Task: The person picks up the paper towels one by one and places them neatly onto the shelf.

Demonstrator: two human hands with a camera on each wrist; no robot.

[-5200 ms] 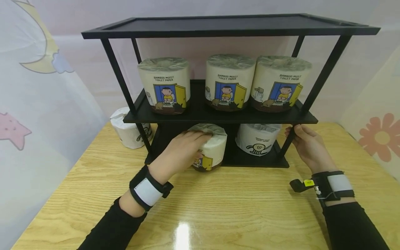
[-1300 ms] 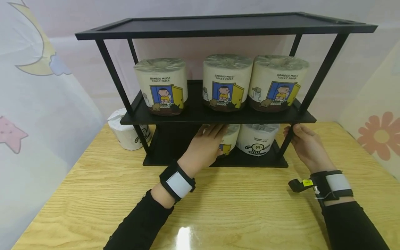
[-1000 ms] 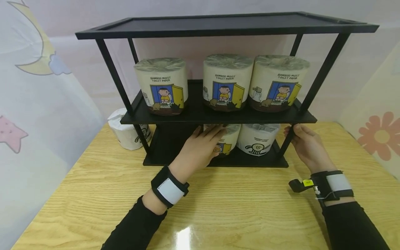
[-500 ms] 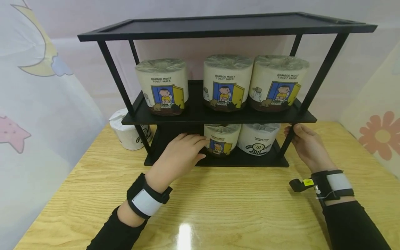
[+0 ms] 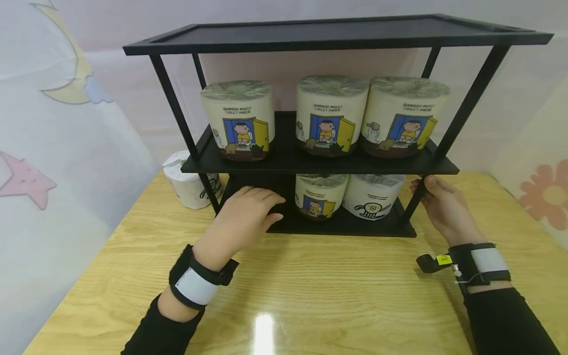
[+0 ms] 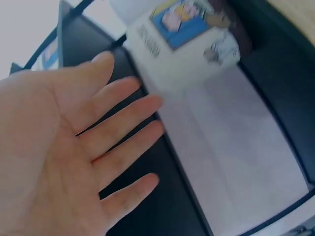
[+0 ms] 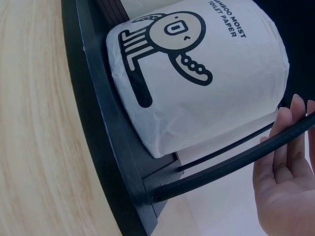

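A black rack (image 5: pixel 337 45) stands on the table. My left hand (image 5: pixel 237 217) hovers by its lower shelf, holding nothing, fingers spread and slightly bent in the left wrist view. To its right, apart from it, a cream-wrapped toilet roll (image 5: pixel 320 197) stands upright on that shelf. Close beside this roll is a white-wrapped toilet roll (image 5: pixel 370 197) with a black cartoon figure, large in the right wrist view. My right hand (image 5: pixel 450 212) grips the rack's right front post (image 5: pixel 413 203), fingers behind it and thumb near its front.
Three cream-wrapped toilet rolls stand on the middle shelf (image 5: pixel 284 166), among them the left one (image 5: pixel 239 118). Another white roll (image 5: pixel 188 185) sits on the wooden table (image 5: pixel 310 291), behind the left front post (image 5: pixel 208 192). A patterned cloth (image 5: pixel 80 162) backs the table.
The lower cream roll, earlier gripped at the shelf's front edge, now sits farther back and right, beside the white roll. My left hand has let go and withdrawn leftward; my right hand stays put.
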